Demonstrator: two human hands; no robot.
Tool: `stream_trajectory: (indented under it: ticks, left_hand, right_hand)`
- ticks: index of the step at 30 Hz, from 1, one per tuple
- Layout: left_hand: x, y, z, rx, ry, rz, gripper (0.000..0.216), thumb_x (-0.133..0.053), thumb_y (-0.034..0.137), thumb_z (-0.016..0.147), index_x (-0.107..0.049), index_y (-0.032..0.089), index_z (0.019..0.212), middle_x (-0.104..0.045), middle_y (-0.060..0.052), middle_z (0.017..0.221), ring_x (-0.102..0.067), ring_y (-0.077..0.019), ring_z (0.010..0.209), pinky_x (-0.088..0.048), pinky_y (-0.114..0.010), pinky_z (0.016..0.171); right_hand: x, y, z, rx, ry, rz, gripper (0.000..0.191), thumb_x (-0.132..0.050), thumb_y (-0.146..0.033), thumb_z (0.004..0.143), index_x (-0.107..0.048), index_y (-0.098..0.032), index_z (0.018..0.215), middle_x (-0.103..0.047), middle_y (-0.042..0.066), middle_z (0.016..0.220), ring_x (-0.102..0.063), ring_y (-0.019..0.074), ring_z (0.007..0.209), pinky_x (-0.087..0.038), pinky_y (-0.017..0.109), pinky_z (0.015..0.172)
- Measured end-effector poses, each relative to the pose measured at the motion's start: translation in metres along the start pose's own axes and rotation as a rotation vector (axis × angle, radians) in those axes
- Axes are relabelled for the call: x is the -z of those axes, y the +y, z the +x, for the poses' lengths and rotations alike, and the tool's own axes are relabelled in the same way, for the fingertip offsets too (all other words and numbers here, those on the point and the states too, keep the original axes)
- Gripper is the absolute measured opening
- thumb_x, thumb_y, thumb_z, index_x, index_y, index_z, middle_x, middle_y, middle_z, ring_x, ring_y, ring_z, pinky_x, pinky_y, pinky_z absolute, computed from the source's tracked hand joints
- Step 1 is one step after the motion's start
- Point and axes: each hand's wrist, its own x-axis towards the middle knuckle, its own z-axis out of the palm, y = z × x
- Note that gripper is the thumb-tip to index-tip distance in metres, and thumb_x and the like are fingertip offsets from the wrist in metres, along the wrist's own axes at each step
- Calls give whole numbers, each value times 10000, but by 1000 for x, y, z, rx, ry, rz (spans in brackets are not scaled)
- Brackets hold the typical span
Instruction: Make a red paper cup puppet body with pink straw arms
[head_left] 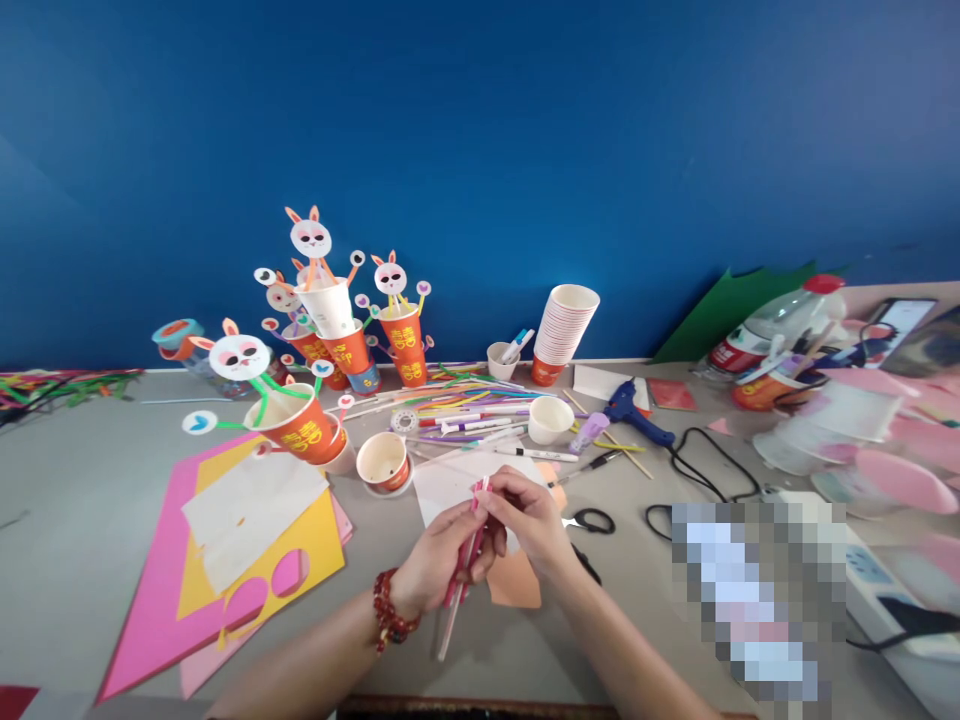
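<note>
My left hand [446,555], with a red bead bracelet at the wrist, is wrapped round a thin bundle of pink and whitish sticks [456,588] that look like pipe cleaners. Their lower ends stick out below the palm. At the upper end my right hand [529,515] pinches the tips, its fingers touching the left ones. Under the hands lie a white paper sheet [442,485] and a piece of orange paper [514,582]. Black-handled scissors [595,520] are right of my right hand, partly hidden.
Several rabbit figures on orange paper cups [296,430] stand at left, near pink and yellow sheets [319,545]. Behind the hands lie loose pipe cleaners and pens [472,425]. A cup stack [564,325], blue glue gun [637,413] with cord, bottle [776,325] and power strip [866,565] are farther right.
</note>
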Motion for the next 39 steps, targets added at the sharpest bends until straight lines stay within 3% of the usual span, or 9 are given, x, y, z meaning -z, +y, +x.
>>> stream_trajectory:
  ticks: [4,10,20,24,29,39]
  left_hand:
    - [-3,2,-1,19,4,33,451,-474,488,958,-618,110,757,-472,33,462,-280,-43,334,-143,-207,362]
    - [-7,0,-2,19,16,-14,377,-575,489,904,-604,122,825,-626,-26,689,-411,-37,380,-188,-183,360]
    - [-2,-6,-2,34,-2,-55,351,-554,446,927,-644,107,912,-634,-35,728,-419,-31,395,-225,-178,379]
    - [-3,-6,-1,2,22,-58,358,-557,452,923,-634,109,854,-614,-22,677,-393,-34,386,-223,-183,376]
    - [-2,-7,1,-5,2,-41,411,-503,454,952,-609,111,751,-449,47,456,-288,-39,344,-177,-192,369]
    - [-1,-3,0,29,-23,-39,401,-536,487,926,-613,109,817,-572,-12,666,-383,-35,384,-178,-195,366]
  right_hand:
    - [0,-3,0,-38,-17,35,270,-752,-392,804,-644,-160,718,-560,-37,678,-553,64,349,-407,162,306]
    - [1,-2,-1,-61,19,61,302,-692,-419,848,-610,-172,696,-467,-77,435,-399,53,303,-338,162,296]
    - [5,-5,2,-52,87,-14,317,-719,-458,819,-652,-160,734,-504,-55,508,-405,55,372,-336,174,345]
    - [8,-5,2,-71,11,-28,320,-708,-481,826,-674,-165,858,-505,-61,519,-436,69,366,-370,179,338]
    - [10,0,2,-42,-93,-108,323,-750,-470,794,-671,-161,742,-617,17,833,-549,60,422,-429,173,343]
    - [6,6,1,-79,-38,-11,311,-766,-445,789,-684,-155,714,-504,-27,822,-531,35,363,-423,166,296]
